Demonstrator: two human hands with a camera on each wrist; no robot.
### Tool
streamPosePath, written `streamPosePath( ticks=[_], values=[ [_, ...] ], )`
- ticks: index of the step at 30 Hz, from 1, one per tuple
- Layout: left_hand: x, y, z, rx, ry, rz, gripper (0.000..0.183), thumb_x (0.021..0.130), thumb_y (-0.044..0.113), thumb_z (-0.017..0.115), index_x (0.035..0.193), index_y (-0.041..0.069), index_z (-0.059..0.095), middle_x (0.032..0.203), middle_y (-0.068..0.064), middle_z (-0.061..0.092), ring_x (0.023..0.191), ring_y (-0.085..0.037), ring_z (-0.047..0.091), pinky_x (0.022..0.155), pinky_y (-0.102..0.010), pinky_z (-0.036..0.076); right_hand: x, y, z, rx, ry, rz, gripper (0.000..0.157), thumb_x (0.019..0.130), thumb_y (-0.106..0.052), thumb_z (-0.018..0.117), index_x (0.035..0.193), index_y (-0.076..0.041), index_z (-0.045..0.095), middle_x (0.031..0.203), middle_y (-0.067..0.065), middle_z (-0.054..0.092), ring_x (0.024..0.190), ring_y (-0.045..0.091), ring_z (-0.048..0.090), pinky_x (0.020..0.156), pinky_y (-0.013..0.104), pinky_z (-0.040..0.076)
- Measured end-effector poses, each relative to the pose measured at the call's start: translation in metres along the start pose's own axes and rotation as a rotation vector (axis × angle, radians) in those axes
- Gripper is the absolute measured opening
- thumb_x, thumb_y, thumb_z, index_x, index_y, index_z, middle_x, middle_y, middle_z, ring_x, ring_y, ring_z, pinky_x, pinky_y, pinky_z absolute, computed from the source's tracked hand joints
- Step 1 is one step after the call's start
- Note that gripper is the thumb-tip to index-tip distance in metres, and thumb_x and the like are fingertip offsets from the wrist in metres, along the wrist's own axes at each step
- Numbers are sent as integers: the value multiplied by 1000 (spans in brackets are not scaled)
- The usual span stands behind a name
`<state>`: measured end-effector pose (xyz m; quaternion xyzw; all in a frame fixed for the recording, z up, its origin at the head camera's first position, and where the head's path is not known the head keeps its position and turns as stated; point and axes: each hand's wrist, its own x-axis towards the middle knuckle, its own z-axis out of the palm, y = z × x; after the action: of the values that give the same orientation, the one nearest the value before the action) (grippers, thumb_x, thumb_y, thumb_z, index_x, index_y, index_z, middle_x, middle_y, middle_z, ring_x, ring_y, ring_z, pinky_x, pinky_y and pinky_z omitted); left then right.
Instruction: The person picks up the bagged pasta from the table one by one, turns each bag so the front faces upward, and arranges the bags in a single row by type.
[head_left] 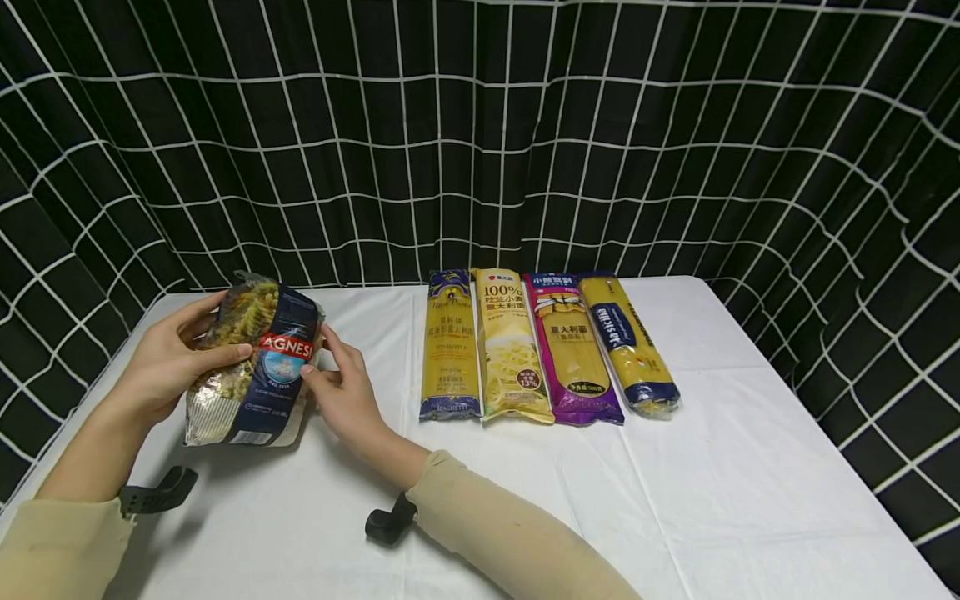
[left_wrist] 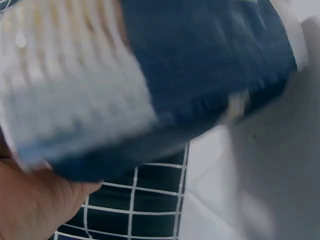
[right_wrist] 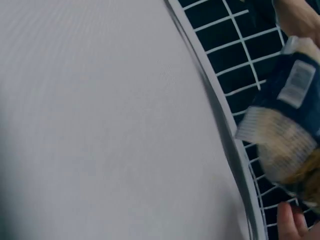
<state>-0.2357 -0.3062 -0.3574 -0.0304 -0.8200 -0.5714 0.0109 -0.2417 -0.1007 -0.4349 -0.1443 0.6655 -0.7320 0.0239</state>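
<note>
In the head view a clear-and-navy bag of spiral pasta (head_left: 281,358) with a red AGNESI label is raised at the left, tilted above the table. My left hand (head_left: 168,358) grips its left side, thumb across the front. On the right edge, my right hand (head_left: 348,396) pinches the bag, thumb on the front and fingers at the side. The left wrist view shows the blurred bag (left_wrist: 200,60) close up, with part of the left hand (left_wrist: 40,205) below it. In the right wrist view the bag (right_wrist: 285,135) is cut off by the frame, above the right fingertips (right_wrist: 286,220).
Four long pasta packs lie side by side right of centre: a yellow-blue one (head_left: 450,350), a cream one (head_left: 510,350), a purple one (head_left: 573,350) and a blue-yellow one (head_left: 626,342). The white-covered table (head_left: 585,508) stands before a black gridded curtain (head_left: 465,133).
</note>
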Motion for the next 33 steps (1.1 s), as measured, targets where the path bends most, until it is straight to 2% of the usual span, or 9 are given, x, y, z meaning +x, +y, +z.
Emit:
streamPosePath(
  ticks=[2,6,9,12,19,23,28,30,33],
  values=[
    [-1,-2,-2,-168,-43,-10,85,85,10,71,152,14,19,129,-8,47,95,-10,61,72,-26,56,1,0,-3,5,-21,-9,61,95,-17,58,148,-33,31,135,3,41,86,5,58,68,17,48],
    [-1,-4,-4,-442,-103,-41,81,87,-2,64,152,14,19,115,3,58,90,-14,67,72,-32,57,1,-5,-7,5,-57,-25,64,96,-17,56,150,-32,25,137,9,41,93,11,59,76,21,50],
    [-1,-3,-3,-526,-129,-54,79,89,-3,61,152,15,18,112,2,62,90,-18,68,73,-34,57,-1,-13,-10,52,-80,-31,65,96,-15,55,151,-32,23,139,11,40,96,18,61,81,25,51],
    [0,-3,0,-526,-153,-63,75,91,0,59,151,16,17,112,1,62,90,-18,68,73,-35,57,0,-15,-13,146,-79,-23,66,95,-12,56,149,-38,26,137,7,41,96,23,64,81,30,52],
    [5,-6,9,-394,-179,-85,78,94,11,60,153,17,10,117,0,56,92,-14,67,75,-33,56,8,-7,-17,239,-27,-13,66,92,-12,62,139,-51,36,130,2,44,89,24,67,76,35,55],
    [7,-6,14,-188,-154,-96,78,95,29,59,154,22,8,132,-10,44,100,-15,62,81,-34,54,13,-8,-21,255,5,-17,66,90,-11,65,139,-49,40,128,3,47,84,21,68,73,34,56],
    [10,-6,24,157,-110,-119,82,91,56,51,154,26,7,146,-22,31,124,-36,43,97,-53,41,21,-9,-30,229,57,-21,67,88,-9,67,139,-45,43,125,0,47,83,20,67,71,35,56],
    [12,-5,29,217,-99,-114,85,89,59,51,154,23,8,148,-24,29,129,-42,36,101,-59,35,24,-9,-33,189,72,-21,66,88,-9,68,139,-43,44,126,0,47,82,20,67,70,34,56],
    [14,-5,37,272,-79,-94,92,87,59,55,154,19,6,151,-23,25,130,-45,35,103,-61,32,30,-8,-36,75,92,-23,65,88,-14,69,140,-41,43,129,1,48,80,18,66,69,31,56]
  ],
)
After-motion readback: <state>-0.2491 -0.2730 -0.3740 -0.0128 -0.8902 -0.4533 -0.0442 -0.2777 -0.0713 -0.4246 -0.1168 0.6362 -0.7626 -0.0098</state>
